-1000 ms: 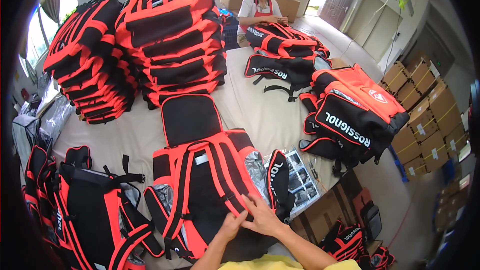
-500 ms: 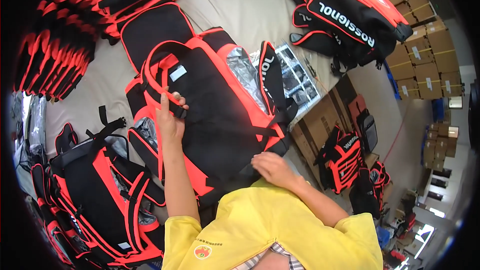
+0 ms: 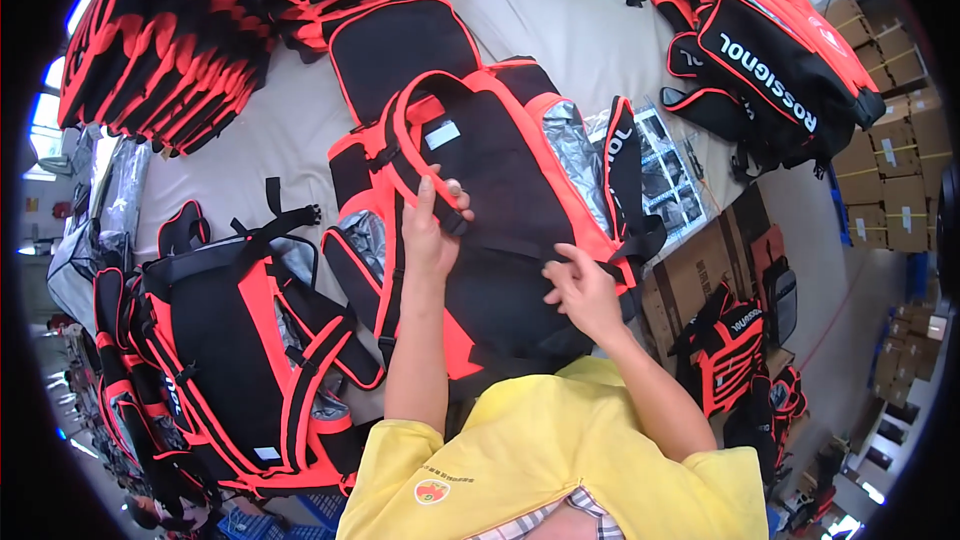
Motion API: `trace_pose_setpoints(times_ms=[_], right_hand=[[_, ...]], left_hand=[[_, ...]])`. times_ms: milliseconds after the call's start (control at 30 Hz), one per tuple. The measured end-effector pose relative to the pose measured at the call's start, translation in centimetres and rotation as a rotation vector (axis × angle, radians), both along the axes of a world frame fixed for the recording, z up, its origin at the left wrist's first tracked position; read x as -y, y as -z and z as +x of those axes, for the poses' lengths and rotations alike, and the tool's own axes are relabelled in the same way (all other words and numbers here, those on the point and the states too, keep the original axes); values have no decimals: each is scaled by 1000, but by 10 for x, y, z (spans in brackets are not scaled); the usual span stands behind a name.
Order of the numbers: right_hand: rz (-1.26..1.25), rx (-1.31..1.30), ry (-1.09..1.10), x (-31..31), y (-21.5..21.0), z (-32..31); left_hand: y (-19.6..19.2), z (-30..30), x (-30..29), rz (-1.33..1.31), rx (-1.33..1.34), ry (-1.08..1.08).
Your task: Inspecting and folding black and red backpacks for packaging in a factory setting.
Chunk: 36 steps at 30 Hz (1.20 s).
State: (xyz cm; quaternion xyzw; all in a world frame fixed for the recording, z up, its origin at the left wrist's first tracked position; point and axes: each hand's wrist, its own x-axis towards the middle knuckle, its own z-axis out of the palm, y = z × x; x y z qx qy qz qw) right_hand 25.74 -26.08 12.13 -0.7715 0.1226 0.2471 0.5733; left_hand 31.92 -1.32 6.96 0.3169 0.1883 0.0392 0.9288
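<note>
A large black backpack with orange-red trim [image 3: 520,200] lies in front of me with its plain back panel upward. My left hand [image 3: 432,232] is closed around the lower end of its orange-edged shoulder strap [image 3: 396,130], by a black buckle [image 3: 456,220]. Over the right part of the panel is my right hand [image 3: 588,298], its fingers apart and slightly bent, holding nothing. Whether its fingertips touch the fabric I cannot tell. Silvery lining shows in the open side pocket [image 3: 574,155]. A white label [image 3: 442,134] sits near the top of the panel.
Another such backpack [image 3: 215,340] lies at my left. Folded red-and-black pieces [image 3: 180,50] are stacked at the far left. A finished-looking bag [image 3: 790,60] lies far right, beyond a printed sheet [image 3: 668,180] and a cardboard box [image 3: 690,275]. Cartons [image 3: 880,155] are stacked beyond.
The view has shifted, so everything appears further right. My right hand has lifted from the bag's lower right edge and moved up over the panel, fingers spreading. My left hand keeps hold of the strap.
</note>
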Motion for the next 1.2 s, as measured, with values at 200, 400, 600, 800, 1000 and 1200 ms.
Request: trace_pose_setpoints(times_ms=[200, 400, 600, 800, 1000, 1200], right_hand=[[217, -224, 131, -33, 35, 33], [65, 388, -117, -32, -7, -21], [9, 350, -67, 15, 11, -36], [86, 19, -159, 114, 1, -33], [-424, 264, -242, 212, 81, -2], [-398, 319, -293, 221, 133, 55]], left_hand=[[-13, 0, 11, -127, -36, 30], [41, 13, -3, -228, -155, -31], [80, 12, 63, -150, -402, 19], [33, -34, 76, 190, -480, 92], [-44, -79, 49, 109, -514, 15], [-88, -96, 121, 499, -592, 33]])
